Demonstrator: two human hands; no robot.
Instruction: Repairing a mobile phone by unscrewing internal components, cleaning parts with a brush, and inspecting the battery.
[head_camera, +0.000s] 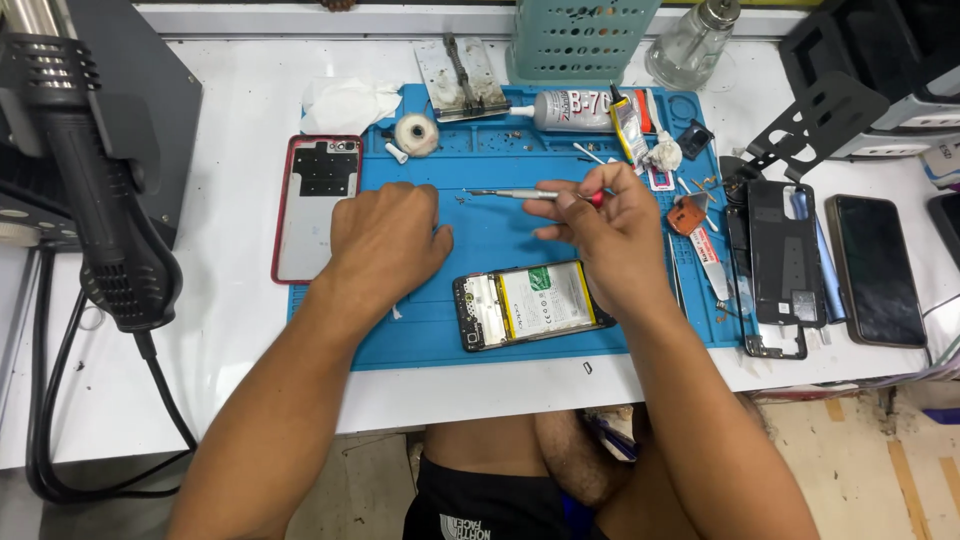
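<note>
So the right hand (610, 225) was closed around a thin metal screwdriver (530, 194) with a red end, pinched between thumb and fingertips. The tool was held roughly level, its tip stuck out away from the grip toward the left hand (385, 240), over the blue work mat (420, 335). The left hand was laid palm down on the mat with fingers loosely curled, nothing seen gripped in it, though what sat under the palm couldn't be made out.

The opened phone (530, 305), back off and battery showing, was found just below the right-hand grip, nearer the body, partly covered by the right wrist. It lay flat on the mat, not touched by the screwdriver tip, which was held well above and beyond it.

Left of the left hand, a red-edged back cover (315, 205) was parked half on the mat. Past the grip, on the far side, a glue tube (570, 110) and a roll of tape (416, 134) were spotted. Off to the right of the grip, a dark phone frame (780, 265) and another phone (880, 270) were laid out.
</note>
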